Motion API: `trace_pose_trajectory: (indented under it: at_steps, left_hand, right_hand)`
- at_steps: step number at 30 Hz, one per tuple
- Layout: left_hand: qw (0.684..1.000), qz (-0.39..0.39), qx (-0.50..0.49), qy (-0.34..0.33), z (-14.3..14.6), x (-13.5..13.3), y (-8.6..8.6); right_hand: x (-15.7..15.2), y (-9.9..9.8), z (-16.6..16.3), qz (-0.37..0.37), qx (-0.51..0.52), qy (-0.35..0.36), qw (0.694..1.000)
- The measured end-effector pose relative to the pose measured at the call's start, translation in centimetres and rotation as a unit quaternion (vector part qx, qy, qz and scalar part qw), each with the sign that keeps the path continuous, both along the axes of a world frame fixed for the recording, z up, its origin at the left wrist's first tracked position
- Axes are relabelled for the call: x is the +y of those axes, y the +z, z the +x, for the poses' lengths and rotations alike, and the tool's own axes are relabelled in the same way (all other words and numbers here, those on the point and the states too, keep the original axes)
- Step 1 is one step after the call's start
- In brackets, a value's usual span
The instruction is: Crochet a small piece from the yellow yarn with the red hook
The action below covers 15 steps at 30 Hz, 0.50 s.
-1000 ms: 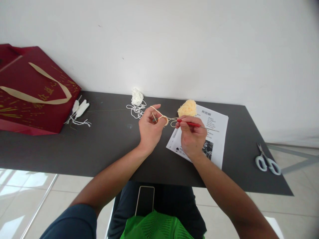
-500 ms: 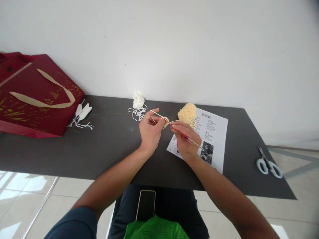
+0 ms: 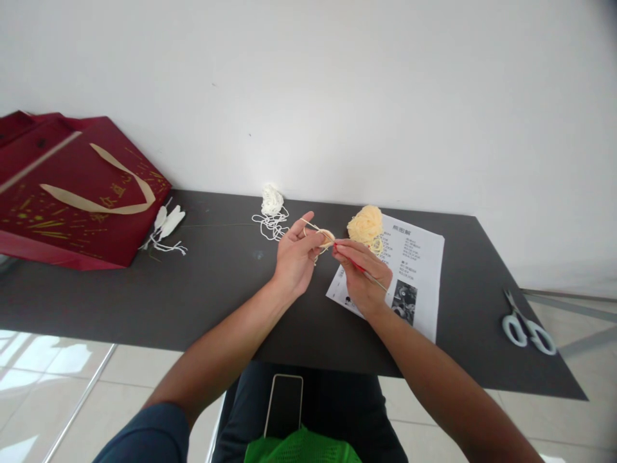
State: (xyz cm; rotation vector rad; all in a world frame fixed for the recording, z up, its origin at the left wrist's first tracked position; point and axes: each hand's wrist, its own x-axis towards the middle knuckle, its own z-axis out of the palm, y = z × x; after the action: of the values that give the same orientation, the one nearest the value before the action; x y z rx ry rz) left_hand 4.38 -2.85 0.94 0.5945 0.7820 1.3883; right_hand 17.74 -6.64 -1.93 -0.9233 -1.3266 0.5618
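Observation:
My left hand [image 3: 295, 257] hovers over the dark table [image 3: 216, 283] and pinches a small pale-yellow crochet piece [image 3: 326, 236], with yarn looped over its raised index finger. My right hand [image 3: 359, 273] is closed round a red-handled crochet hook [image 3: 362, 269], whose tip meets the crochet piece. A strand runs from the piece to a ball of pale-yellow yarn [image 3: 365, 224] lying just behind my right hand, on the corner of a printed sheet [image 3: 414, 270].
A small bundle of white yarn [image 3: 272, 209] lies at the table's back edge. A red gift bag [image 3: 72, 193] lies at the far left with white crochet bits [image 3: 166, 228] beside it. Scissors [image 3: 525, 325] lie at the right end. A phone [image 3: 284, 405] rests on my lap.
My right hand swung the hook from pointing rightwards to angling in, its tip now at the piece in my left hand. Both hands have drawn closer together.

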Motion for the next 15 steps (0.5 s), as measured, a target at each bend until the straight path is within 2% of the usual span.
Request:
trace_pose_trajectory:
  at_steps: [6,9,12,15]
  left_hand:
    - [1.000,0.006,-0.005,-0.018,-0.2,0.2,0.3]
    - [0.999,0.019,0.031,-0.019,-0.2,0.0,0.6]
    - [0.996,0.031,0.084,-0.027,-0.2,-0.1,0.7]
    - [0.991,0.034,0.123,-0.036,-0.3,0.0,0.5]
  right_hand:
    - [0.8,0.4,-0.2,-0.073,0.158,0.042,0.984]
    - [1.5,0.5,0.1,-0.097,0.218,0.077,0.968]
    - [2.0,0.7,1.0,-0.086,0.218,0.105,0.966]
    - [2.1,1.1,1.9,-0.048,0.178,0.087,0.979]
